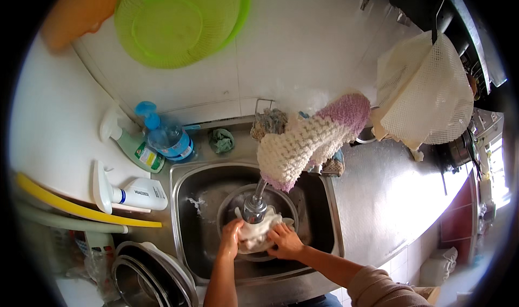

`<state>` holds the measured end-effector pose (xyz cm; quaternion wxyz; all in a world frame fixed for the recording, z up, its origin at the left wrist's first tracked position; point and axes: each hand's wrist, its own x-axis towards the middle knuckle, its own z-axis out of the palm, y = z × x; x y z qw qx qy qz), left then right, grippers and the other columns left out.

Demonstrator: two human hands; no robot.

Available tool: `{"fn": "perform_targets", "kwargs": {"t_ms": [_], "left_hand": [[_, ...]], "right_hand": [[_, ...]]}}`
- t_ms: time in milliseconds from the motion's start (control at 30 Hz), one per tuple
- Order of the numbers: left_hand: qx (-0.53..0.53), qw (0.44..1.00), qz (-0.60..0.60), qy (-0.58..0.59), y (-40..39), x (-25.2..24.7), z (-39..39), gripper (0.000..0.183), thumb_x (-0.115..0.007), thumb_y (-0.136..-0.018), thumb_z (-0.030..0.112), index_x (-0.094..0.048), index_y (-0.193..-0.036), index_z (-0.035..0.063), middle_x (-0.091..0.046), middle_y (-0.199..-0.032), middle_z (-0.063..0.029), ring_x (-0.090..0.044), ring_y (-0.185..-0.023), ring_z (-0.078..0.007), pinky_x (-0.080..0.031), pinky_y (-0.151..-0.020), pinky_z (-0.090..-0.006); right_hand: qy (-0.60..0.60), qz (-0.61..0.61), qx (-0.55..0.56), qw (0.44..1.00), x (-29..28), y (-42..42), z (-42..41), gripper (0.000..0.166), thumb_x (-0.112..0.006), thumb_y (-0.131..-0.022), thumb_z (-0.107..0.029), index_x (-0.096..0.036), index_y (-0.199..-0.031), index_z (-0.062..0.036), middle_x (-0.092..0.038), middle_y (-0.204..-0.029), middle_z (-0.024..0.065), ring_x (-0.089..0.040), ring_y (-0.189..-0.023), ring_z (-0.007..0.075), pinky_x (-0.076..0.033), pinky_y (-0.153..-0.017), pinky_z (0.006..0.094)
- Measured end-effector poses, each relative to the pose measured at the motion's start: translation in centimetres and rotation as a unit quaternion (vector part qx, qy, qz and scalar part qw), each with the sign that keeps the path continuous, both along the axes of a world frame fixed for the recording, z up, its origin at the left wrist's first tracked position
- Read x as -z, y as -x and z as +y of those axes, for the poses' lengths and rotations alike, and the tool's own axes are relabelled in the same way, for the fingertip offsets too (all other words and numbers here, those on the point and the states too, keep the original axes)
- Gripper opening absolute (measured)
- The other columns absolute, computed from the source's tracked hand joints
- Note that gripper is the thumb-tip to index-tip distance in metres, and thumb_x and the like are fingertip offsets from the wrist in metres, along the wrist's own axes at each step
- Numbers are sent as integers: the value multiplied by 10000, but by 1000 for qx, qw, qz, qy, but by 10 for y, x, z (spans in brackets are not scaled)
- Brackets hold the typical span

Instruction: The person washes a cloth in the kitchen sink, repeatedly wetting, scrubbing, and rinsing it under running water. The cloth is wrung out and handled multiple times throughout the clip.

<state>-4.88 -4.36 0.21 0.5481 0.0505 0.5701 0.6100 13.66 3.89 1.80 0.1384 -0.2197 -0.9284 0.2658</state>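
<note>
A wet white cloth (259, 236) is bunched up between my hands, below the chrome faucet head (254, 211). My left hand (231, 236) grips its left side, fingers partly hidden by the cloth. On its right side my right hand (285, 240) presses with bent fingers. Beneath the cloth a round metal bowl (225, 209) sits in the stainless steel sink (196, 238). Some white foam (196, 203) clings to the sink's left part. A knitted cream and purple cloth (308, 141) drapes over the faucet and hides most of its neck.
Left of the sink stand a green spray bottle (140, 151), a blue pump bottle (170, 141) and a white spray bottle (144, 194). Stacked metal pots (134, 284) lean at the lower left. A green colander (174, 27) and a white mesh cloth (425, 92) hang above the counter (377, 193).
</note>
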Motion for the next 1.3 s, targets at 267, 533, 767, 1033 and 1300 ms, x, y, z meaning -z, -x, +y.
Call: {"fn": "perform_targets", "kwargs": {"t_ms": [267, 533, 767, 1033, 1300], "left_hand": [[154, 703, 683, 123, -36, 57, -15, 450, -697, -655, 291, -566, -1047, 110, -425, -1194, -180, -400, -1086, -377, -317, -908, -483], [266, 788, 545, 107, -29, 130, 22, 435, -508, -809, 274, -443, -1182, 59, -464, -1210, -123, -411, -1143, -234, -312, -974, -385], [-6, 918, 381, 111, 13, 202, 33, 360, -411, -895, 377, -525, -1024, 61, -578, -949, -54, -568, -827, -168, -474, -764, -319], [-85, 989, -104, -67, -9, 60, 32, 305, -475, -890, 349, -524, -1009, 72, -553, -993, -25, -520, -884, -125, -437, -769, -292], [-64, 996, 32, -59, -12, 3, 27, 288, -464, -916, 295, -563, -1001, 39, -572, -915, -21, -529, -791, -103, -439, -694, -261]], "right_hand": [[-6, -137, 98, 986, 36, 42, 17, 650, -661, -690, -354, -412, -1201, -39, -303, -1269, 192, -278, -1178, 370, -297, -882, 509], [224, 20, -24, 974, 221, 55, 43, 343, -506, -835, -225, -493, -1136, -62, -522, -1041, 95, -507, -942, 250, -439, -811, 358], [316, -36, 22, 948, 145, 74, 24, 438, -618, -769, -212, -464, -1141, -39, -543, -1082, 91, -516, -1010, 200, -404, -888, 326], [226, -21, 135, 965, 52, 81, 29, 279, -624, -712, -276, -600, -846, -32, -610, -713, 191, -583, -659, 393, -470, -577, 452], [182, -53, 199, 962, 32, 73, 32, 225, -495, -802, -225, -496, -959, -64, -592, -686, 217, -565, -614, 423, -440, -582, 514]]}}
